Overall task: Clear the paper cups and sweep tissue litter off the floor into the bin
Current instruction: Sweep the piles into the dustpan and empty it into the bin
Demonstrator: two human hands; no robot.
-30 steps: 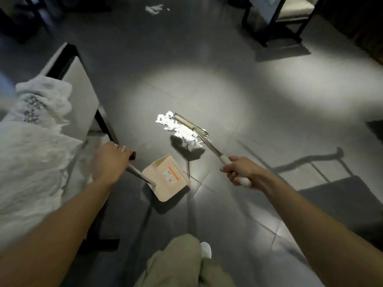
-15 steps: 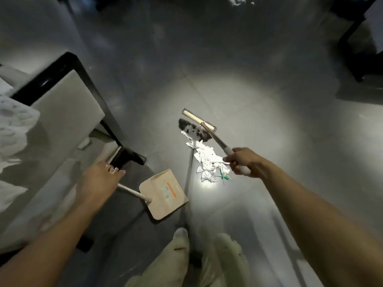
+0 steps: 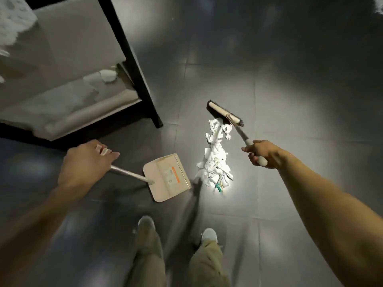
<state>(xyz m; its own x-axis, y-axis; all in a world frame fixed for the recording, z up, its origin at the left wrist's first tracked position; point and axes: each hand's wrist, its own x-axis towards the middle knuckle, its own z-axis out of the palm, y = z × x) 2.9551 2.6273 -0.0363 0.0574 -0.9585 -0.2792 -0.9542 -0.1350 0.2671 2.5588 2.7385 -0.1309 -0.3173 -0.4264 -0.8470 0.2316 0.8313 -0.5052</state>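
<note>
Two hands gripping tools; table leg [image 3: 145,88] left of litter [image 3: 215,162].
Left hand [image 3: 85,164] holds dustpan [image 3: 167,177] beside litter; right hand [image 3: 263,154] holds brush [image 3: 224,116] beyond it.

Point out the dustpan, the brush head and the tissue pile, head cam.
dustpan [image 3: 165,179]: head view, on the flat beige pan near its sticker.
brush head [image 3: 222,112]: head view, on the pale back of the bristle block.
tissue pile [image 3: 215,164]: head view, on the white heap's middle.
</note>
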